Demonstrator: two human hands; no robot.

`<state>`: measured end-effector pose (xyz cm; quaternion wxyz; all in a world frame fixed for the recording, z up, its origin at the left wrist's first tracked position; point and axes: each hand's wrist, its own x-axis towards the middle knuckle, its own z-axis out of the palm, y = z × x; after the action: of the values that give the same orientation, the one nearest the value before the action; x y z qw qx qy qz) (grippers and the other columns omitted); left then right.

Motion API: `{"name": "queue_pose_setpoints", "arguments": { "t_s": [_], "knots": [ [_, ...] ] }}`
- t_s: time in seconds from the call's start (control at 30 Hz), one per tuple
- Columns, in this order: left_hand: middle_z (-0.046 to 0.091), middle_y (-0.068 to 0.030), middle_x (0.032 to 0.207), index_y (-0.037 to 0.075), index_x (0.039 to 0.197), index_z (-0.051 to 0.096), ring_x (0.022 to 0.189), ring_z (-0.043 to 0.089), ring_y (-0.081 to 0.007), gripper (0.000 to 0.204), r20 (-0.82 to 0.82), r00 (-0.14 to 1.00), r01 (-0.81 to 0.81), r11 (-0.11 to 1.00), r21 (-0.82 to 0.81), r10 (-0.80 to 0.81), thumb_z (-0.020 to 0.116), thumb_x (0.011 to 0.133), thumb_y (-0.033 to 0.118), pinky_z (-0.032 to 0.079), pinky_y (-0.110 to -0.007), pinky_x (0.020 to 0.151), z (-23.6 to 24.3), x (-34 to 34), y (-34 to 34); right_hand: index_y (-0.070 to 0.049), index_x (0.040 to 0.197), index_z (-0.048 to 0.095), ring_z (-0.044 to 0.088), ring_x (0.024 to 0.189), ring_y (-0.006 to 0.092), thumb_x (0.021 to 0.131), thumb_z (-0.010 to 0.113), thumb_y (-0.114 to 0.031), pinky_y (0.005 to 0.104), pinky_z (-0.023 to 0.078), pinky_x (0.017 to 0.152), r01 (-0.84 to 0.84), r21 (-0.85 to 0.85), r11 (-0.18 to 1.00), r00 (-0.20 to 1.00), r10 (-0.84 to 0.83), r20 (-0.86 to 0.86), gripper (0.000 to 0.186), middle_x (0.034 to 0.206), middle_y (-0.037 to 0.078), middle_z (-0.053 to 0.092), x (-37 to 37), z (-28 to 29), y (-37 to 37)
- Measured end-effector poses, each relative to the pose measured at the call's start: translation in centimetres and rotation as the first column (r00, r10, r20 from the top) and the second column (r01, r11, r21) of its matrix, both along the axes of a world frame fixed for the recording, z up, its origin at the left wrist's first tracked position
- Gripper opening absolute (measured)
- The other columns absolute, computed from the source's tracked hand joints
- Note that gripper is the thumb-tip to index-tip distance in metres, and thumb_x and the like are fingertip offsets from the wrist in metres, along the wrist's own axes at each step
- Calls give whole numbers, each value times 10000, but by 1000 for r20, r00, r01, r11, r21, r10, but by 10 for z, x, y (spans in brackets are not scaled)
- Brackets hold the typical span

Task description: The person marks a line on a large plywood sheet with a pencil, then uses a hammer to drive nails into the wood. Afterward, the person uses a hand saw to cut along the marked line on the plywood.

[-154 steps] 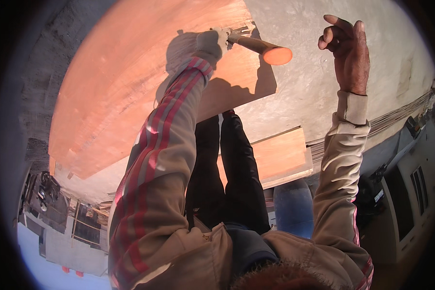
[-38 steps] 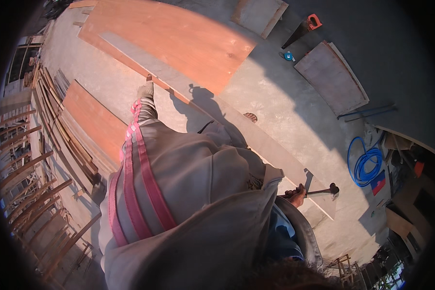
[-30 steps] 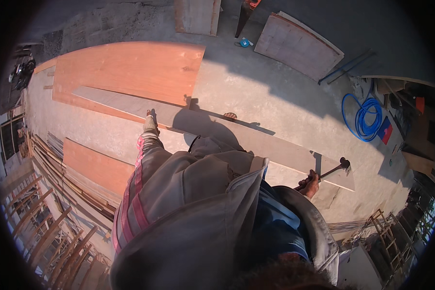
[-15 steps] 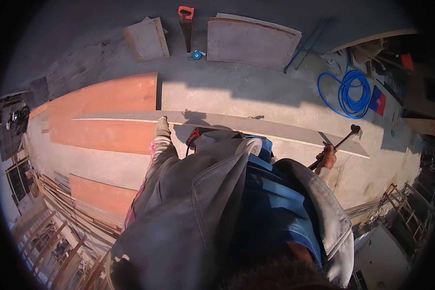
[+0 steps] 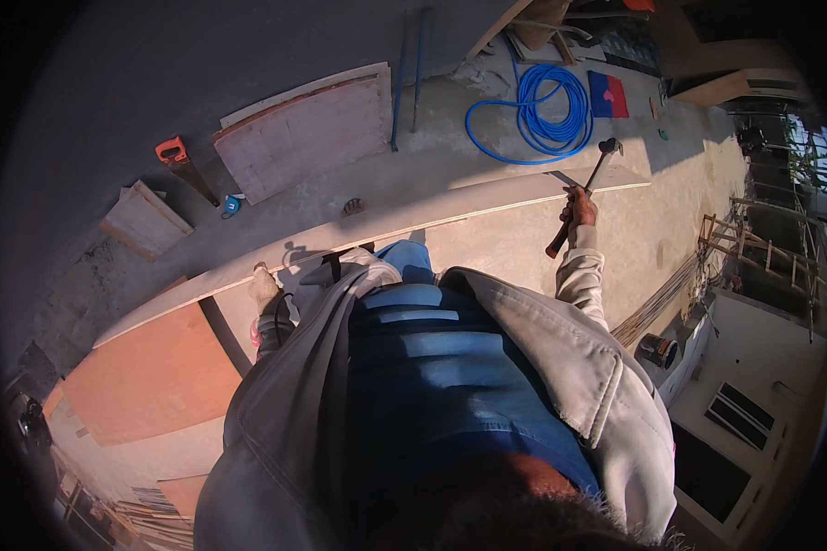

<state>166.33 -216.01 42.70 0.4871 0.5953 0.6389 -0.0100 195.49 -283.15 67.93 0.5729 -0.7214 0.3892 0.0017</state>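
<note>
My right hand [image 5: 580,213] is closed around the handle of a claw hammer [image 5: 603,168], its metal head raised above the right end of a long board. That long, narrow wooden board [image 5: 413,213] stretches across in front of me, from lower left to upper right. At its near edge, left of my body, my left hand [image 5: 266,283] appears to grip the board, its fingers partly hidden by glare. Toes of a foot [image 5: 352,207] show just past the board's far edge.
An orange-brown plywood sheet [image 5: 152,376] lies at left. Beyond the board are a handsaw [image 5: 186,170], a blue tape measure [image 5: 232,206], leaning panels [image 5: 308,133] and a coiled blue hose [image 5: 556,110]. A dark bucket [image 5: 657,350] stands at right.
My view has swung to the right, so the floor things appear farther left. The hammer stays in my right hand, and my left hand remains at the board's edge.
</note>
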Motion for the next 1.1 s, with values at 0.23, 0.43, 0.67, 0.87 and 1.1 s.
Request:
{"name": "queue_pose_setpoints", "arguments": {
  "t_s": [0.23, 0.43, 0.67, 0.87, 1.1],
  "knots": [
    [671, -118, 697, -14, 836, 700, 550, 639, -270, 408, -227, 964, -179, 966, -187, 135, 593, 970, 355, 522, -449, 528, 22, 75, -14, -78, 809, 636, 402, 432, 110, 880, 701, -316, 286, 349, 416, 48, 32, 998, 998, -50, 43, 256, 591, -30, 419, 51, -12, -3],
    [678, -123, 825, 22, 948, 727, 717, 653, -263, 465, 37, 997, -69, 992, -107, 74, 655, 922, 481, 510, -429, 636, 8, 164, -65, -105, 780, 575, 395, 421, 116, 869, 716, -330, 287, 324, 396, 93, -35, 995, 990, -96, -106, 280, 560, -25, 379, 116, -49, -76],
    [754, -233, 1001, -12, 1068, 752, 976, 728, -358, 508, -120, 992, -42, 999, 31, 46, 676, 897, 461, 549, -462, 865, -38, 246, -148, -109, 768, 532, 373, 419, 106, 880, 722, -293, 298, 302, 405, -32, -34, 999, 956, 21, -292, 287, 561, -35, 378, 264, -117, -146],
    [756, -201, 1052, -14, 1126, 737, 1017, 732, -339, 485, -234, 967, -129, 986, -105, 102, 677, 922, 422, 559, -437, 863, -59, 371, -248, -49, 868, 615, 330, 413, 100, 915, 736, -323, 278, 282, 400, -26, -138, 990, 930, -26, -366, 303, 557, -36, 364, 378, -190, -254],
    [721, -149, 980, -26, 1083, 711, 892, 682, -294, 431, -199, 963, -238, 920, -310, 181, 659, 933, 374, 527, -435, 789, -198, 459, -302, -87, 859, 578, 386, 439, 84, 926, 711, -442, 276, 298, 416, -285, -291, 913, 861, 110, -496, 385, 579, -60, 361, 515, -312, -297]
  ]
}}
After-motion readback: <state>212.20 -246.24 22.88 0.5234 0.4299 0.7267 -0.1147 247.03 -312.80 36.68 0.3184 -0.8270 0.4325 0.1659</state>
